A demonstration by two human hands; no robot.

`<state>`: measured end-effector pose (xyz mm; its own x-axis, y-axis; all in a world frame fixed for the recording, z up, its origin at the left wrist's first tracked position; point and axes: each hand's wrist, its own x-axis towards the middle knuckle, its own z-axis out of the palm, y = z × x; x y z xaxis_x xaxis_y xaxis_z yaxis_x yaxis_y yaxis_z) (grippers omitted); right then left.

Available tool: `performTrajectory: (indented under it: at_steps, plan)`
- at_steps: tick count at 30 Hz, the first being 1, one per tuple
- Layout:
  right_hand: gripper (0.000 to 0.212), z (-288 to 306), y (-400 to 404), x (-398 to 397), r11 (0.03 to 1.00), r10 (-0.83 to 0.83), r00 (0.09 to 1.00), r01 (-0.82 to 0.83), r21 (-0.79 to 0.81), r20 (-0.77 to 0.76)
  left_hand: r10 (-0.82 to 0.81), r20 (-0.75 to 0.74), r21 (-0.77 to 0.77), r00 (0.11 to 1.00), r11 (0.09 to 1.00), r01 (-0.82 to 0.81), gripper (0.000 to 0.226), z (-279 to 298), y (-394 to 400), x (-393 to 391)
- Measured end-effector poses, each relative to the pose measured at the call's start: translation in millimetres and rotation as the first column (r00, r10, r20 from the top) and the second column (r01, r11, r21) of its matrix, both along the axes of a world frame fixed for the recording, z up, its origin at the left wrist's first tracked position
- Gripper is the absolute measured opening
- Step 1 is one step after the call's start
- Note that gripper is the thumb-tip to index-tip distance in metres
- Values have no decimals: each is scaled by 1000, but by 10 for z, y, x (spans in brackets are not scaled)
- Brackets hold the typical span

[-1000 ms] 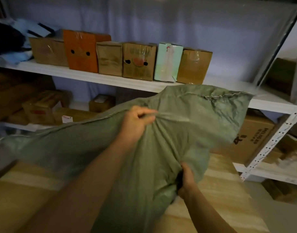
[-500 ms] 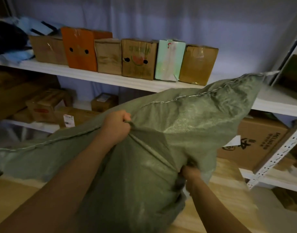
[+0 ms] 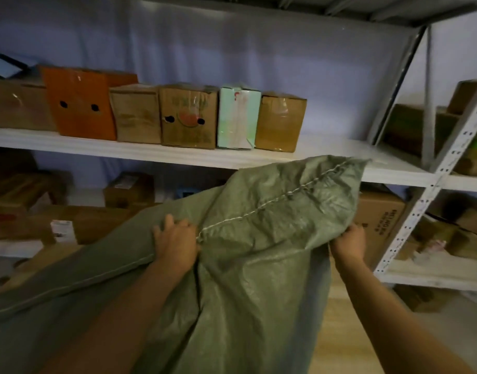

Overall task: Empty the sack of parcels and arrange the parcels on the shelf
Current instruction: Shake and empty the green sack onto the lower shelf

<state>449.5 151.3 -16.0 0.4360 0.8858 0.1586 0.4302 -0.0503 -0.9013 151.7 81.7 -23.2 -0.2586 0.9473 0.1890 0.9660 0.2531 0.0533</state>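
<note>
Here the sack [image 3: 259, 238] is gripped below the shelf [image 3: 178, 155] by the left hand [image 3: 175, 240] and right hand [image 3: 349, 242], fingers curled into its cloth, probably for spreading it flat.

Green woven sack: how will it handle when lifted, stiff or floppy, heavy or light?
Likely floppy: the green woven sack creases and drapes between the left hand and right hand. Probably light now, since it hangs flat with no visible bulge. Its faint sheen suggests a somewhat slippery weave, so bunched grips like these seem wise.
</note>
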Motion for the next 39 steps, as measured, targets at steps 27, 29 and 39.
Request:
performTrajectory:
  at_steps: [27,29,39]
  plan:
    - [35,306,317,29,961,80,836,-209,-180,-542,-10,933,78,360,982,-173,25,664,970,137]
    - [24,422,254,55,944,168,716,-315,-99,-678,29,942,38,336,981,-190,27,665,1073,71]
    - [34,419,306,-26,885,459,883,-446,-131,99,8,974,47,227,970,-237,36,868,926,173]
